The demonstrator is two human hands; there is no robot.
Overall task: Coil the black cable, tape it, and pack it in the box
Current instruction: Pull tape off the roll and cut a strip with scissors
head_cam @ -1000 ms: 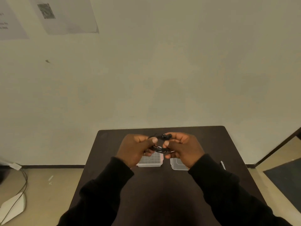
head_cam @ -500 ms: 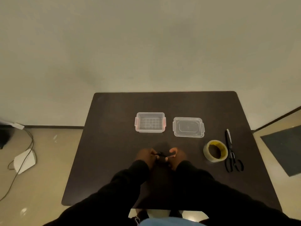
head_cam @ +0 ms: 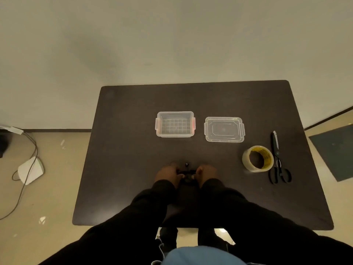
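Item: black cable (head_cam: 186, 172), bunched low over the counter (head_cam: 124, 150) between my left hand (head_cam: 168, 175) and right hand (head_cam: 206, 174), both closed on it. Likely light, limp, springy; pinch across the loops.

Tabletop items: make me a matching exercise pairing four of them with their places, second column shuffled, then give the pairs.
1. box
2. lid
3. tape roll
4. black cable

A. just left of the scissors
B. held between both hands, left hand and right hand
C. open, left of the lid
D. flat, between box and tape roll

Pairs: 1-C, 2-D, 3-A, 4-B
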